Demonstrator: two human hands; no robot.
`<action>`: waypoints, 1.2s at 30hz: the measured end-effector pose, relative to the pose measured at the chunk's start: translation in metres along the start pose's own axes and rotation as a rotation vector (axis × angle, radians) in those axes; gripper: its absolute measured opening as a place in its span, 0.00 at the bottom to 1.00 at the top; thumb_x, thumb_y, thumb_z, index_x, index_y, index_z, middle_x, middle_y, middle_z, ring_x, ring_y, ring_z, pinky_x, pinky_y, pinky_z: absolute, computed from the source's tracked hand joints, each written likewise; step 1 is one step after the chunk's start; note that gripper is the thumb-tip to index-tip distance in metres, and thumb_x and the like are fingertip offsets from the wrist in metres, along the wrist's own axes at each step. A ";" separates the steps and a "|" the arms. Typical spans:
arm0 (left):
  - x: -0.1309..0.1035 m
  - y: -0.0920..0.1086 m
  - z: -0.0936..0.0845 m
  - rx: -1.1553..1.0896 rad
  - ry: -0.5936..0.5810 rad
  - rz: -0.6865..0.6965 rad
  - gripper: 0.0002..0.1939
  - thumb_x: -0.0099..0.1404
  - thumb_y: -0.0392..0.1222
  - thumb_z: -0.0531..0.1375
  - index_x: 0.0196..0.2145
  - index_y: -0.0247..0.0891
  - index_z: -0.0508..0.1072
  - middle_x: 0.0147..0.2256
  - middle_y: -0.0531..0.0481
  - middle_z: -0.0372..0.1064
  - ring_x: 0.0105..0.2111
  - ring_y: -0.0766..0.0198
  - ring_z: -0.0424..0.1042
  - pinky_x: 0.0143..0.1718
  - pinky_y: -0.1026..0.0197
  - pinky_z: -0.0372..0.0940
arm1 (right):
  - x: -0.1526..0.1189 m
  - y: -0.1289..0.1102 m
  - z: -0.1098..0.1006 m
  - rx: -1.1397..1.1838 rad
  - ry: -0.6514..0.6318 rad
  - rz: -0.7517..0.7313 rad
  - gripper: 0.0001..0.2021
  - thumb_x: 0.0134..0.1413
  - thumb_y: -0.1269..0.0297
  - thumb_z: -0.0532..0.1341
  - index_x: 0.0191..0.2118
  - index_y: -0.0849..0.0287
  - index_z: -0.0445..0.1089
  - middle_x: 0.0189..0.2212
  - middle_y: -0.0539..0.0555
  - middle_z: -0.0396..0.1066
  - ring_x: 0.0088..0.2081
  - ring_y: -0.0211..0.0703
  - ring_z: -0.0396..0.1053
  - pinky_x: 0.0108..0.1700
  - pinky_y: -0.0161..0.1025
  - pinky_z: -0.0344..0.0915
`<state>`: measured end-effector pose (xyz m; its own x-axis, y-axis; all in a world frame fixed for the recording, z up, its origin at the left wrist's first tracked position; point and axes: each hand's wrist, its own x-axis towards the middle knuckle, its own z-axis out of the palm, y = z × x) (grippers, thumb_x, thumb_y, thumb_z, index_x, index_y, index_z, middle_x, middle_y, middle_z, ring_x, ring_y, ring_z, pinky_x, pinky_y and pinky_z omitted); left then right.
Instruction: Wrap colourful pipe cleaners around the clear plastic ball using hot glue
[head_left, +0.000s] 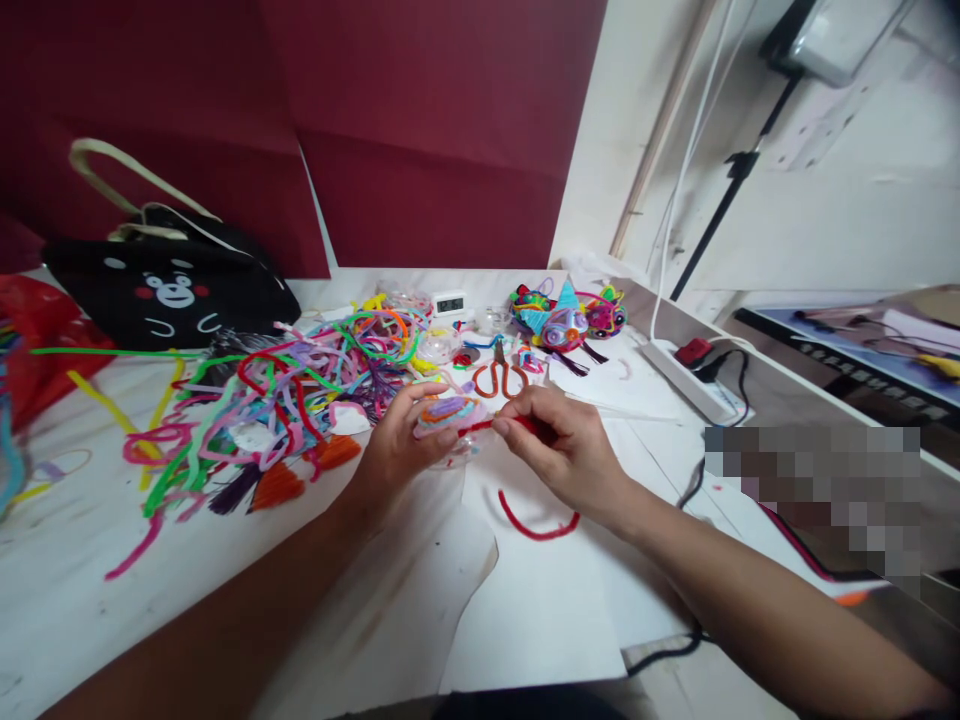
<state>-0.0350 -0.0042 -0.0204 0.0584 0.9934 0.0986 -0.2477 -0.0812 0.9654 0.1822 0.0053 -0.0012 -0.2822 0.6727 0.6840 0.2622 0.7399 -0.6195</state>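
My left hand [405, 435] holds a small pastel craft piece [450, 408] of pink, purple, orange and blue pipe cleaner between thumb and fingers. A red pipe cleaner [476, 428] runs from this piece to my right hand [559, 440], whose thumb and index finger pinch it. Below my right hand, a curved red pipe cleaner [536, 535] lies on the white paper. Orange-handled scissors [501, 380] rest just beyond my hands, blades pointing away.
A tangled heap of colourful pipe cleaners [300, 380] and tassels covers the left side. Behind stand a black bag [172, 285], a small digital clock [450, 304] and finished colourful crafts [566, 320]. A power strip [690, 380] lies at right.
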 end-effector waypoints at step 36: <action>0.001 -0.013 -0.003 0.156 -0.006 0.068 0.30 0.54 0.56 0.81 0.50 0.44 0.81 0.46 0.45 0.84 0.47 0.42 0.83 0.47 0.47 0.77 | -0.010 0.005 0.012 -0.197 0.064 -0.140 0.10 0.71 0.63 0.66 0.34 0.55 0.75 0.25 0.49 0.73 0.24 0.37 0.63 0.29 0.36 0.61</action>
<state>-0.0346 -0.0024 -0.0332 0.0529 0.9847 0.1659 -0.0984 -0.1602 0.9822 0.1752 0.0018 -0.0156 -0.2711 0.5571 0.7849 0.4009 0.8067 -0.4342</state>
